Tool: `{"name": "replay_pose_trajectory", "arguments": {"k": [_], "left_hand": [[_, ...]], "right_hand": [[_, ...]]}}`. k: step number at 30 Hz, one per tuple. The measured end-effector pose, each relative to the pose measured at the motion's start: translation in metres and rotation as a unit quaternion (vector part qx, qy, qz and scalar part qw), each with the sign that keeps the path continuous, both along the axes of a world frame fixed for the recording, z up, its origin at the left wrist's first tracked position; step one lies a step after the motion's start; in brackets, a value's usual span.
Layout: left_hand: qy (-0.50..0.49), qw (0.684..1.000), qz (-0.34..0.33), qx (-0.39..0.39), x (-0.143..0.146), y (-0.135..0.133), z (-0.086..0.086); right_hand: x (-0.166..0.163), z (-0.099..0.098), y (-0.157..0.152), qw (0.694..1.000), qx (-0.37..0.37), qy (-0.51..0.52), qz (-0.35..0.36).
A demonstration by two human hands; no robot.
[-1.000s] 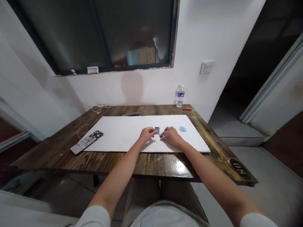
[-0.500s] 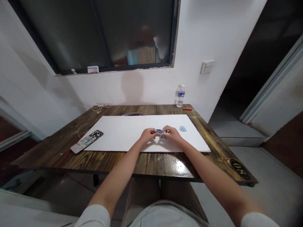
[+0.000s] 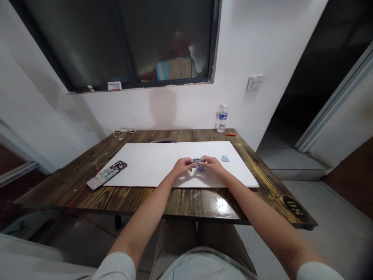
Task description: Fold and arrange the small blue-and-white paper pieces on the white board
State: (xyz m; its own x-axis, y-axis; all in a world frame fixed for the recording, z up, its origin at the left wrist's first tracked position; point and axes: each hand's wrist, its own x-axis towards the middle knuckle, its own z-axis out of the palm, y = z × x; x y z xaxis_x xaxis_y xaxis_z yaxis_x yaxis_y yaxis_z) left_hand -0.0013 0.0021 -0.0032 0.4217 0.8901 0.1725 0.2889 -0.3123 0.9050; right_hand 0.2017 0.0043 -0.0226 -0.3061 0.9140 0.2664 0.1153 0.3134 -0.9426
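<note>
Between my two hands, just above the white board (image 3: 145, 163), is a small blue openwork piece (image 3: 199, 165) with a lattice-like pattern. My left hand (image 3: 183, 166) grips its left side with thumb and fingers. On its right side, my right hand (image 3: 212, 165) pinches it, the fingers curled over the top. The fingertips hide part of the piece, so its full shape is unclear. To the right, a separate flat blue lattice piece (image 3: 225, 158) lies on the board, touched by neither hand.
A phone in a patterned case (image 3: 107, 175) overlaps the board's left edge. At the back of the wooden table (image 3: 140, 198) stand a water bottle (image 3: 222, 118) and, beside it, a red stick-like item (image 3: 230, 134). A coiled white cable (image 3: 124, 133) lies at the back left.
The blue piece between my hands has turned slightly, and more of its lattice shows below my fingers. Both hands stay nearly in place.
</note>
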Motion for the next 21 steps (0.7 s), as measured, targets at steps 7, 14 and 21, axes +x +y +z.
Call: {"name": "replay_pose_trajectory", "arguments": {"k": [7,14,21], "left_hand": [[0.010,1.000,0.020,0.015,0.001,0.000,0.000],[0.008,0.996,0.086,0.021,0.001,0.003,-0.002],[-0.001,0.990,0.139,0.007,-0.001,0.009,-0.006]], "right_hand": [[0.000,0.001,0.000,1.000,0.013,-0.009,-0.005],[0.004,-0.004,0.003,0.973,0.126,-0.179,-0.070],[0.017,-0.012,0.006,0.917,0.118,-0.344,-0.162]]}}
